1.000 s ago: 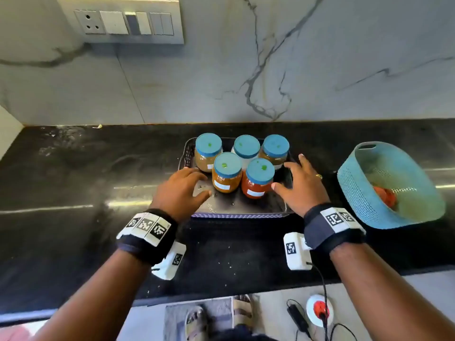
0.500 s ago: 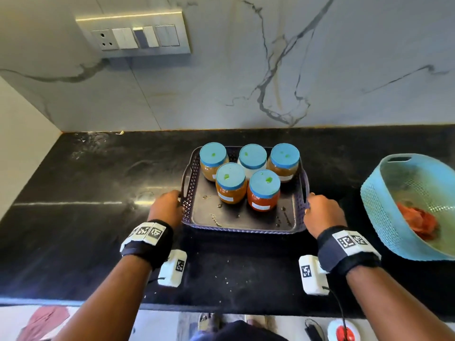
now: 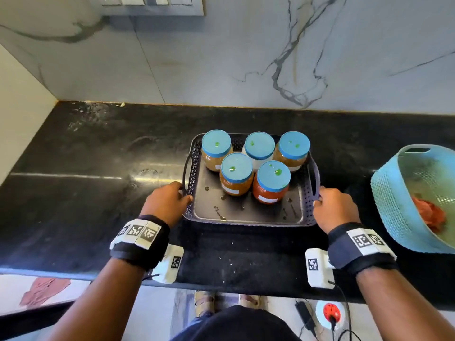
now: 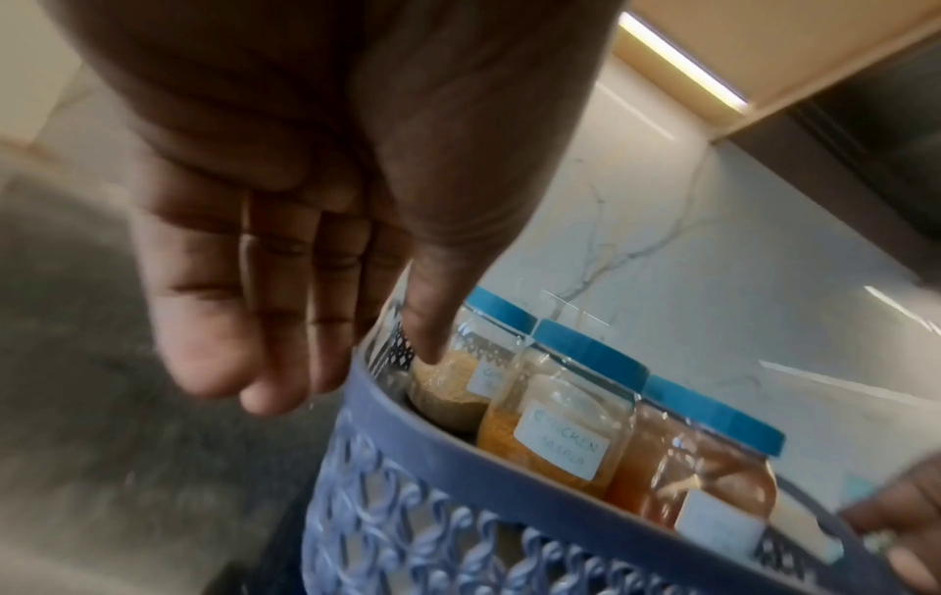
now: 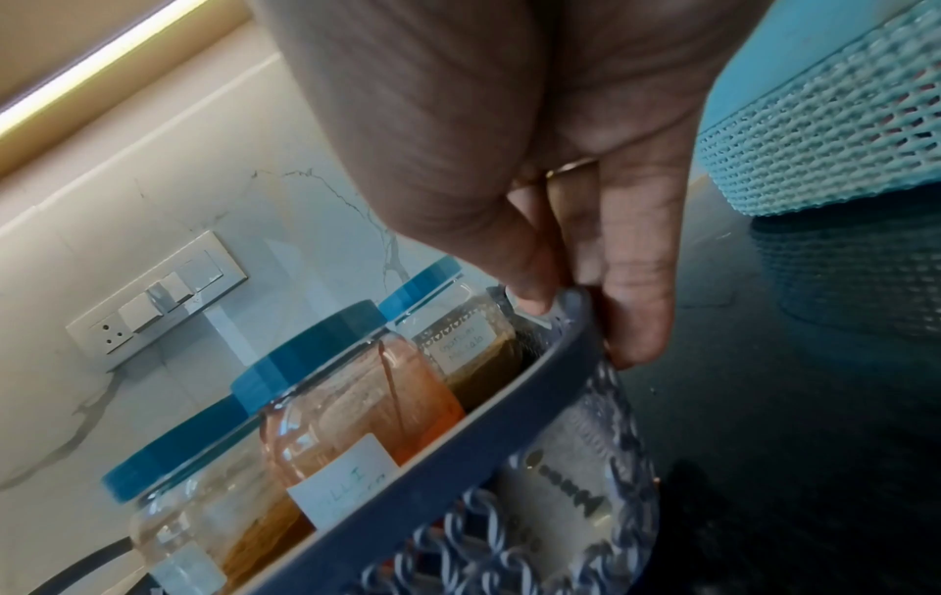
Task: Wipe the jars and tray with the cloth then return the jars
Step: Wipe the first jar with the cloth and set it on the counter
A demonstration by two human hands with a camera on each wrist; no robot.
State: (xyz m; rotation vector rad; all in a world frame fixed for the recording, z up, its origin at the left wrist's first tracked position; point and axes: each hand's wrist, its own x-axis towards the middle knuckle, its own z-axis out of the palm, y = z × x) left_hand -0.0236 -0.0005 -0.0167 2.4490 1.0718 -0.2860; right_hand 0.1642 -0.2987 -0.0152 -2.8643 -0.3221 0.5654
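**Both hands at the side walls of the loaded tray on the black counter**

Centrally, a dark blue perforated tray [image 3: 248, 217] sits on the black stone counter [image 3: 73, 193], its long sides running left to right; five jars with blue lids stand inside it, three in the far row and two in front. Far row: a tan-filled jar [image 3: 216, 150] at left, a white-filled jar [image 3: 258, 148] in the middle, a brown-filled jar [image 3: 293, 151] at right; front row: an orange-filled jar [image 3: 235, 174] and a red-filled jar [image 3: 271, 182], each with a white label facing the viewer; every lid carries a small green spot; the tray floor in front of the jars shows scattered drops and smears.

The left hand [image 3: 167, 201] grasps the tray's left wall near the front corner; in the left wrist view its thumb [image 4: 433, 322] reaches down inside the rim while the fingers [image 4: 229, 342] lie outside the wall, so the wall is pinched between them. The right hand [image 3: 334, 209] grasps the right wall likewise; in the right wrist view the thumb presses the rim from inside and the fingers [image 5: 636, 302] curl down the outer lattice; a ring shows on one finger.

To the right, well apart from the tray, a light blue woven basket [image 3: 389, 205] holds a red cloth [image 3: 429, 215]. Behind the counter rises a marble-veined wall [image 3: 246, 57] bearing a switch plate [image 3: 147, 4] at upper left.
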